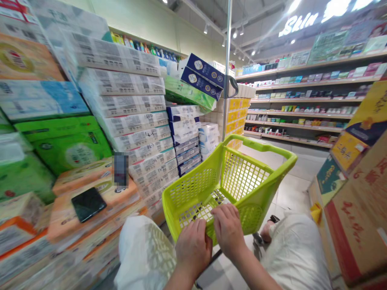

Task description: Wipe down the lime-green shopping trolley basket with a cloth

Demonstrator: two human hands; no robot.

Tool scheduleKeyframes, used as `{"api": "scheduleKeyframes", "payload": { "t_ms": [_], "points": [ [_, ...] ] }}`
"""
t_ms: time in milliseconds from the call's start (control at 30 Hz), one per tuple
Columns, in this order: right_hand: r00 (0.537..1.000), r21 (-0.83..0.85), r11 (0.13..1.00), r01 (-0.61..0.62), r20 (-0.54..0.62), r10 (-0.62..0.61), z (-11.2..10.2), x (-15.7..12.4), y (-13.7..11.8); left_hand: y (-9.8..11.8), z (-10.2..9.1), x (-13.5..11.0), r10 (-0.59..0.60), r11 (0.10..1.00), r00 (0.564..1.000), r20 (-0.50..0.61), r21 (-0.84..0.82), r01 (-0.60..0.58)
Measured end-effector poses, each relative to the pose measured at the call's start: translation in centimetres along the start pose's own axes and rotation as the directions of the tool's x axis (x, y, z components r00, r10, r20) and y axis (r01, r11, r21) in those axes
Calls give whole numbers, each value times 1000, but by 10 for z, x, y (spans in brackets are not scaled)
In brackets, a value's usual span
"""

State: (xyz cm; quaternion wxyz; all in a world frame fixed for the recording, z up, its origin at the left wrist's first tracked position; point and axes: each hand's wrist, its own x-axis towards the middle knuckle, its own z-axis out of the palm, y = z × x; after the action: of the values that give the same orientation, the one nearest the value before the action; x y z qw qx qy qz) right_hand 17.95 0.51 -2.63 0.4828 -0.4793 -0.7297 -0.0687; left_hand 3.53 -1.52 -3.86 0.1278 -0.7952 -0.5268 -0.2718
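Note:
A lime-green plastic shopping cart (pixel 193 197) stands between my knees, its lattice sides and floor showing. My left hand (pixel 193 245) has its fingers curled over the near rim of the cart. Close beside it, to the right, my right hand (pixel 227 227) is also closed over that same rim, fingers pointing into the basket. Both thumbs are partly hidden. The cart's raised handle (pixel 266 147) is on the far side, away from my hands.
Stacked tissue packs (pixel 136 104) rise on the left. A dark phone (pixel 88 204) lies on orange packs (pixel 121 197) by my left knee. Cardboard cartons (pixel 359 205) line the right side. Product shelves (pixel 302 100) stand behind, and a metal pole (pixel 226 48) rises past the cart.

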Motion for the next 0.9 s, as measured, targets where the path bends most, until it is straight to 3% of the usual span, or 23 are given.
{"api": "scheduleKeyframes", "payload": {
  "t_ms": [133,300,400,533,733,800,900],
  "points": [
    [992,38,995,90,85,-92,3,-3,-6,-3,0,-1,19,1000,1000,5,-6,-19],
    [1000,-48,999,-9,-14,9,-10,7,20,-2,-3,0,-11,1000,1000,18,9,11],
    [999,-25,999,-39,-39,38,-3,4,9,-2,-2,1,-9,1000,1000,0,12,9],
    [996,47,997,63,53,-66,6,-3,-7,-4,-1,1,15,1000,1000,-23,-8,-15],
    [999,-54,998,-15,-51,12,-12,9,25,-3,-4,1,-16,1000,1000,-24,17,17],
    [996,-66,997,-45,-76,40,-10,9,22,-2,-3,1,-22,1000,1000,-21,21,22],
    [1000,-10,1000,12,-17,-12,3,1,1,-4,0,0,0,1000,1000,-18,5,0]
  ]
}}
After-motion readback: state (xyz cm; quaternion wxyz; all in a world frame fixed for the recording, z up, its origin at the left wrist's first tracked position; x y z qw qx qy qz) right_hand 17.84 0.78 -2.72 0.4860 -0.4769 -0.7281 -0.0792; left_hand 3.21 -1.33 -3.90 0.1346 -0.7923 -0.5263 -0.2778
